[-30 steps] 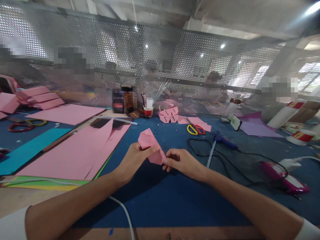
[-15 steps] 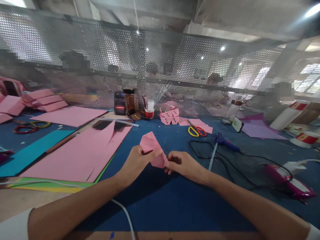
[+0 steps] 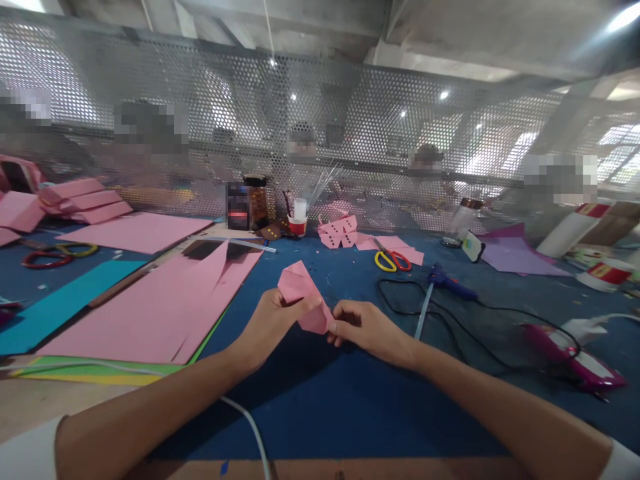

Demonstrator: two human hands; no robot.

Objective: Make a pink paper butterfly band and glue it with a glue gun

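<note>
Both hands [image 3: 270,325] still pinch the folded pink paper [image 3: 299,283], unchanged.

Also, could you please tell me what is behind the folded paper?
Beyond the paper, blue table shows; anything directly behind, including any fingers of the left hand, is covered.

Open blue tabletop [image 3: 320,413] near centre, glue gun [image 3: 456,286] obstructing right, scissors [image 3: 389,253] ahead, perforated screen [image 3: 350,150] behind

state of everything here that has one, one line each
Pink paper piece: folded, held up
Left hand: grip closed on the piece
Right hand: grip pinching its lower corner
Glue gun: lying down
Brown jar: upright, lidded
Red-and-white cup: upright
Teal strip: flat
</note>
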